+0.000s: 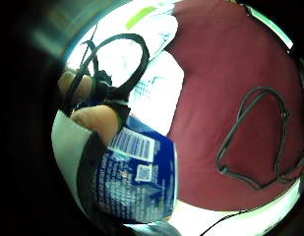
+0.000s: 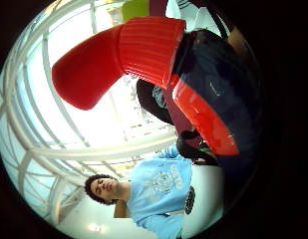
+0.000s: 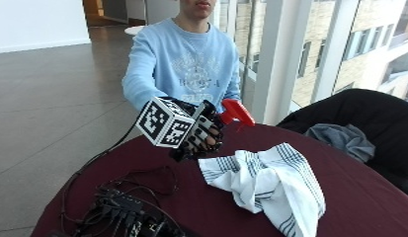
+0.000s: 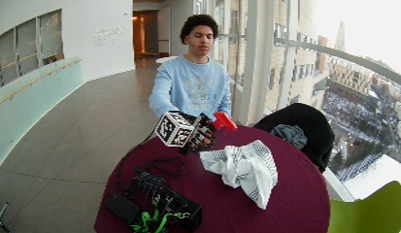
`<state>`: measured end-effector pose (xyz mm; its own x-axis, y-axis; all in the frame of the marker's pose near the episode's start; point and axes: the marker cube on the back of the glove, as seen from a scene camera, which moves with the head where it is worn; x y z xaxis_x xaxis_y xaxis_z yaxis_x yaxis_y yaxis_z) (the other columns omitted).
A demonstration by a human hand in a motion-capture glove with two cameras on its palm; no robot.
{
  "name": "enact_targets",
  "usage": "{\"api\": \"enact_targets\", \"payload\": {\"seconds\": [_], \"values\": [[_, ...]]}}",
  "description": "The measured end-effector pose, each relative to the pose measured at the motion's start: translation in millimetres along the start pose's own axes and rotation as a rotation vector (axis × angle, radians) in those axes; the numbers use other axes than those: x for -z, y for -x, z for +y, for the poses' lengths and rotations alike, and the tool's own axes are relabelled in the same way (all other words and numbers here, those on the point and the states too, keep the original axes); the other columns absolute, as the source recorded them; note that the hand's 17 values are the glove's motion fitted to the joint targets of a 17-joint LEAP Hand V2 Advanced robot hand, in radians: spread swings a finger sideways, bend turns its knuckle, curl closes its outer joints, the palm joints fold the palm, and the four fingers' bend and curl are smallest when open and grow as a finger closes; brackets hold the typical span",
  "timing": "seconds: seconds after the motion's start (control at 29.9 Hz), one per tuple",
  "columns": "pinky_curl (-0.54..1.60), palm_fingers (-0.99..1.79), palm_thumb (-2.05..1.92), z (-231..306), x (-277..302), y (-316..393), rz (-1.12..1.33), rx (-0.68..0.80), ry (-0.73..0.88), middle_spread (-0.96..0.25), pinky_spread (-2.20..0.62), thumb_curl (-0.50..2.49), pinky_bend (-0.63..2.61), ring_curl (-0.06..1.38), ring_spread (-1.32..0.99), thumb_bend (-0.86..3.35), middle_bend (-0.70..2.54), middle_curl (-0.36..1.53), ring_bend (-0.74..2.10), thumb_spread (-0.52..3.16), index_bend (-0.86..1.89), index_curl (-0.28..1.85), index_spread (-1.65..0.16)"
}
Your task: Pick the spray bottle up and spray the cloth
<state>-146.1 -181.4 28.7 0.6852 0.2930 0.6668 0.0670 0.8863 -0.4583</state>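
Spray bottle (image 3: 235, 111) lifted off the desk, gripped in the gloved right hand (image 3: 198, 132)

Its body is dark blue with a white-printed label (image 1: 134, 172), topped by a ribbed red collar and a red trigger head (image 2: 118, 57) — only that red head shows past the glove from outside. The fingers are curled round the bottle, which sits up above the maroon desk (image 3: 348, 173), just beside the near corner of the cloth (image 3: 266, 180). That cloth is white with dark stripes, bunched in a heap, one end draping toward the desk's edge. Nearest the camera lies a tangle of black cables and boxes (image 3: 124, 210); bare maroon surface lies between it and the cloth. Farther off, a black chair (image 3: 361, 113) with a grey garment stands at the desk's far rim, by the windows.
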Motion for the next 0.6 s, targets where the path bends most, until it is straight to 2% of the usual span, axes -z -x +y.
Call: {"api": "enact_targets", "payload": {"seconds": [0.6], "values": [[0.37, 1.04, 0.97, -10.6, -15.0, 2.3, 0.077, -0.142, 0.063, -0.07, 0.2, 0.63, 0.27, 0.37, 0.0, -0.02, 0.2, 0.45, 0.46, 0.83, 0.1, 0.28, -0.21]]}}
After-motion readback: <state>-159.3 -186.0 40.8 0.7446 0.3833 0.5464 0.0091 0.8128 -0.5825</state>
